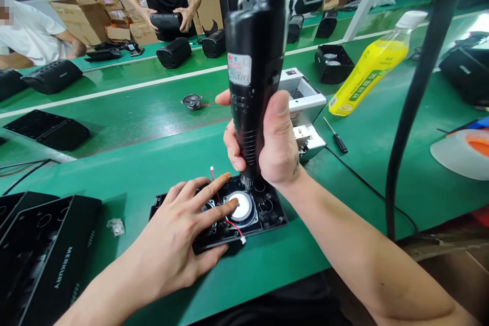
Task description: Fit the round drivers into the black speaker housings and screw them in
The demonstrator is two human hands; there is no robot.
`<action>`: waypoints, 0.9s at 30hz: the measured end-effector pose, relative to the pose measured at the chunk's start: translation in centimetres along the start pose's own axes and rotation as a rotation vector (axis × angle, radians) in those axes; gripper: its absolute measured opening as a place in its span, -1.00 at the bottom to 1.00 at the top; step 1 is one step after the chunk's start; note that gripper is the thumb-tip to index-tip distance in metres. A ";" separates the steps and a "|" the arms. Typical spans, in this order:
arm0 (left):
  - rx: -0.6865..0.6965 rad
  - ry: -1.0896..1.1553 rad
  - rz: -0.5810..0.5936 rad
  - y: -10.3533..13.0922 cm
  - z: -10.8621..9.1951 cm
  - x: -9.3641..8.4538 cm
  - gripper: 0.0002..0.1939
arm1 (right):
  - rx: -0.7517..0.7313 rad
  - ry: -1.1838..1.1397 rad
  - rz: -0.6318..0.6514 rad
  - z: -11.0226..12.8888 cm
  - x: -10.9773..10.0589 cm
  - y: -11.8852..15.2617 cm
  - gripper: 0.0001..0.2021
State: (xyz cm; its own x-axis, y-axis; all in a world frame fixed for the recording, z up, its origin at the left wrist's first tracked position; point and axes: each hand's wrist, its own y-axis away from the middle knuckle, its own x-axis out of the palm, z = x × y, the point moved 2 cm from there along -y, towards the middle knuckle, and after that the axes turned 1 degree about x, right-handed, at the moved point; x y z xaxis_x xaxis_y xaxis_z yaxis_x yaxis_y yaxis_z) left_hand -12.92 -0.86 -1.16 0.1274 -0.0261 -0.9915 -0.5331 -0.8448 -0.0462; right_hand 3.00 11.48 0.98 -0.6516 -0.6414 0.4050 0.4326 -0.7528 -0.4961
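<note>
My right hand (280,137) is wrapped round a black electric screwdriver (250,86), held upright with its tip down at the speaker's upper corner. Below it lies a black speaker panel (280,216) on the green bench. A round speaker driver (244,209) with a pale centre sits in the panel, and red wires with white plugs come out beside it. My left hand (187,224) lies over the panel's left part with fingers spread, a fingertip on the driver's centre. A second driver is partly hidden under those fingers. The screwdriver's bit hardly shows.
Black speaker housings (57,260) stand at the left, near a small clear bag (115,226). A loose driver (192,102) lies on the belt. To the right are a white screw feeder (305,97), a yellow bottle (369,71), a small screwdriver (339,142) and a hanging black cable (407,112).
</note>
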 end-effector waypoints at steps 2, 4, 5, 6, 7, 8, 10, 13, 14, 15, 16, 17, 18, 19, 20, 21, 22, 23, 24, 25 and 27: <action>-0.002 -0.015 -0.031 -0.1 -0.2 0.1 -0.42 | -0.016 -0.015 0.026 -0.1 0.1 0.2 -0.50; -0.003 -0.034 -0.064 -0.1 -0.5 0.3 -0.40 | -0.028 -0.032 0.037 -0.2 0.3 0.4 -0.53; -0.004 -0.042 -0.074 -0.1 -0.6 0.4 -0.39 | -0.027 -0.030 0.042 -0.4 0.3 0.5 -0.54; -0.006 -0.047 -0.083 -0.1 -0.6 0.5 -0.39 | -0.028 -0.032 0.058 -0.5 0.4 0.6 -0.54; -0.011 -0.050 -0.090 0.0 -0.7 0.6 -0.39 | -0.025 -0.037 0.073 -0.6 0.4 0.7 -0.55; -0.016 -0.053 -0.097 0.0 -0.7 0.6 -0.39 | -0.022 -0.048 0.090 -0.8 0.4 0.8 -0.56; -0.018 -0.053 -0.108 0.1 -0.7 0.7 -0.39 | -0.016 -0.073 0.114 -1.0 0.4 0.9 -0.56; -0.017 -0.052 -0.115 0.0 -0.8 0.7 -0.40 | -0.025 -0.069 0.131 -1.2 0.2 1.1 -0.53; -0.017 -0.054 -0.119 -0.1 -0.9 0.7 -0.40 | -0.023 -0.058 0.133 -1.2 0.2 1.1 -0.52; -0.018 -0.055 -0.121 -0.3 -1.0 0.6 -0.40 | -0.016 -0.047 0.137 -1.2 0.2 1.2 -0.50; -0.020 -0.055 -0.123 -0.4 -1.1 0.6 -0.40 | -0.006 -0.038 0.141 -1.2 0.1 1.2 -0.49; -0.023 -0.052 -0.124 -0.5 -1.1 0.5 -0.41 | 0.007 -0.032 0.145 -1.2 0.1 1.3 -0.47; -0.029 -0.049 -0.127 -0.7 -1.2 0.5 -0.41 | 0.018 -0.027 0.145 -1.2 0.1 1.3 -0.46; -0.034 -0.047 -0.133 -0.7 -1.3 0.4 -0.42 | 0.026 -0.026 0.147 -1.2 0.0 1.4 -0.44; -0.036 -0.044 -0.142 -0.8 -1.3 0.4 -0.41 | 0.030 -0.027 0.149 -1.4 0.0 1.5 -0.42; -0.039 -0.043 -0.150 -0.8 -1.3 0.5 -0.41 | 0.026 -0.031 0.148 -1.5 0.0 1.5 -0.41; -0.037 -0.045 -0.156 -0.7 -1.3 0.6 -0.40 | 0.021 -0.034 0.149 -1.7 0.0 1.6 -0.42; -0.036 -0.049 -0.165 -0.6 -1.3 0.7 -0.39 | 0.014 -0.033 0.152 -1.8 0.0 1.6 -0.44; -0.032 -0.054 -0.179 -0.4 -1.2 0.9 -0.37 | 0.008 -0.031 0.159 -1.8 0.1 1.7 -0.45; -0.025 -0.062 -0.199 -0.2 -1.1 1.1 -0.36 | 0.003 -0.035 0.166 -1.6 0.3 1.7 -0.46; -0.001 -0.093 -0.229 0.3 -1.0 1.5 -0.33 | 0.002 -0.052 0.151 -0.4 0.6 1.6 -0.45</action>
State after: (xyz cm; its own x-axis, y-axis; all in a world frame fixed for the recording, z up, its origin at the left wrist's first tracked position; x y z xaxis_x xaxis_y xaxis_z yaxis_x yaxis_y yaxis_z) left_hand -12.06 -1.62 -2.55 0.1674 0.2155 -0.9620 -0.4980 -0.8237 -0.2712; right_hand 3.03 9.93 0.12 -0.5463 -0.7540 0.3648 0.5243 -0.6475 -0.5531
